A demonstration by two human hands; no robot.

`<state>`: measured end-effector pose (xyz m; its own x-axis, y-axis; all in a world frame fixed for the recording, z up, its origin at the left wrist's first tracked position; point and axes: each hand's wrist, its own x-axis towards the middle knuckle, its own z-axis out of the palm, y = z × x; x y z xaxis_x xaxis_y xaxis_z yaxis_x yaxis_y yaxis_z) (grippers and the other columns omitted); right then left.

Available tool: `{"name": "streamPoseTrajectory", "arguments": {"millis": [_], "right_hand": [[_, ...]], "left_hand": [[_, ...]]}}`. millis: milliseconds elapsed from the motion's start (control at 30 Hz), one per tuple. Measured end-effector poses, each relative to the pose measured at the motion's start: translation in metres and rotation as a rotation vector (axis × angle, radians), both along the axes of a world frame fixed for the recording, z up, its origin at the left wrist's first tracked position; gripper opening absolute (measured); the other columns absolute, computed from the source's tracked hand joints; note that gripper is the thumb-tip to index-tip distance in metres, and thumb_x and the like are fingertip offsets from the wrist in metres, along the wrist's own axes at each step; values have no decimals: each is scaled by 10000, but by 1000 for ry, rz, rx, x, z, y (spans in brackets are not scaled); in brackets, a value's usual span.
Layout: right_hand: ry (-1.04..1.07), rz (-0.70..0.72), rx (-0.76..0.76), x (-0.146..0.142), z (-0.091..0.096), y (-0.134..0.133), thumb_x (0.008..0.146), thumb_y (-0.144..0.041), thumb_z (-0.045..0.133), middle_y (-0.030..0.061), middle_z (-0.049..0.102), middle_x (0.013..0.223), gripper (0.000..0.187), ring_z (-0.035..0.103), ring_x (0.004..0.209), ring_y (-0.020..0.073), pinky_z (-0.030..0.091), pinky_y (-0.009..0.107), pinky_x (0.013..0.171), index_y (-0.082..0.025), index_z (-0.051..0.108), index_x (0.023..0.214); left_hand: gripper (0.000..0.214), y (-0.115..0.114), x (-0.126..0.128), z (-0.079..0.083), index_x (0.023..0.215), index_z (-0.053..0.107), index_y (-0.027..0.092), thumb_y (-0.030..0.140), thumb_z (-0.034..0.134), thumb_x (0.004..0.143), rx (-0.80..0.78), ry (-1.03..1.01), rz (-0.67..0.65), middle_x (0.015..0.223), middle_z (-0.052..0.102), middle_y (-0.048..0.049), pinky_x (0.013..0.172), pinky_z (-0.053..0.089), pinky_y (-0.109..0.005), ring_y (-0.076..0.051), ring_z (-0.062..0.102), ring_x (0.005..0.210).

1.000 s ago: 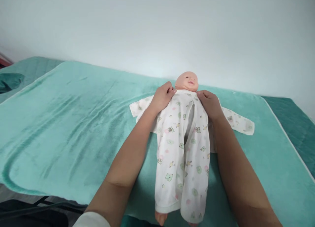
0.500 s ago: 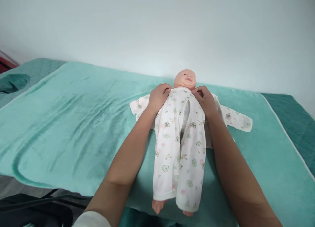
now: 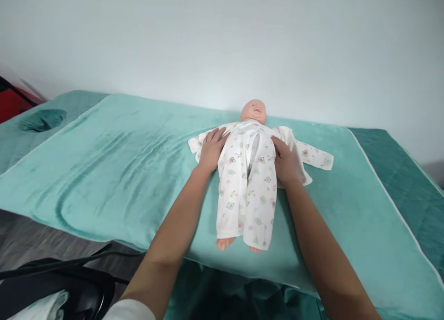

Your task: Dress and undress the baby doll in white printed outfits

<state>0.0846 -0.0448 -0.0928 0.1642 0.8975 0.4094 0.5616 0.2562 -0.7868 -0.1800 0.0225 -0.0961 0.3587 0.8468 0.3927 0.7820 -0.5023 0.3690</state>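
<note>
A baby doll [image 3: 254,111] lies on its back, head toward the wall and bare feet toward me. White trousers [image 3: 231,190] printed with small animals cover its legs and reach up over its chest. Under the body a matching white shirt [image 3: 317,158] is spread, its sleeves out to both sides. On the doll's left-hand side in view, my left hand [image 3: 212,149] rests with fingers apart, touching shirt and trousers. My right hand [image 3: 286,160] lies open along the opposite side, against the trousers; some of its fingers are hidden.
A light green sheet [image 3: 114,172] with several wrinkles covers the bed, whose face hole [image 3: 43,120] shows at the left end. Behind stands a white wall [image 3: 208,42]. A black chair-like object [image 3: 69,287] with white cloth on it is at the lower left.
Both hands have moved from the trousers' top edge near the doll's neck down to the sides of its body. The fingers have let go of that edge. My view has shifted slightly.
</note>
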Motion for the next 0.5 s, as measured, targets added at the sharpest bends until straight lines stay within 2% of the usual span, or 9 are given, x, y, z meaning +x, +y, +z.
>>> {"name": "streamPoseTrajectory", "arguments": {"millis": [100,200,267,367,500], "right_hand": [[-129,0,-3,-3,-8,-22,951,-319,497,96,601,1441,449,542,1338,291,419,543,1138,-237,597,1382],[-284,38,-24,-8,-13,-44,952,-307,489,160,647,1329,439,583,1244,330,469,539,1060,-170,595,1356],[-363,78,-9,-11,-16,-60,961,-308,478,186,658,1264,406,585,1215,341,465,540,1053,-137,611,1304],[-439,108,15,-13,-20,-85,979,-304,471,185,634,1302,400,552,1266,335,441,540,1087,-142,597,1323],[-472,107,10,-16,-23,-119,971,-266,506,170,621,1345,400,558,1261,325,466,525,1062,-161,607,1343]], "left_hand": [[477,-24,-8,-10,1453,551,200,285,470,991,19,66,-4,1632,409,-91,1267,283,-521,-335,307,1532],[469,-49,-13,-17,1418,575,160,254,489,967,18,84,-10,1580,468,-128,1255,331,-507,-340,331,1521],[439,-64,-16,-18,1364,619,160,219,506,944,18,72,-57,1487,560,-134,1239,366,-492,-324,398,1481],[368,-84,-21,-18,1234,693,178,168,474,939,16,29,-120,1298,675,-120,1174,439,-477,-288,530,1346],[302,-106,-28,-18,1159,695,165,201,471,960,14,-30,-98,1232,682,-125,1065,500,-461,-273,593,1192]]}}
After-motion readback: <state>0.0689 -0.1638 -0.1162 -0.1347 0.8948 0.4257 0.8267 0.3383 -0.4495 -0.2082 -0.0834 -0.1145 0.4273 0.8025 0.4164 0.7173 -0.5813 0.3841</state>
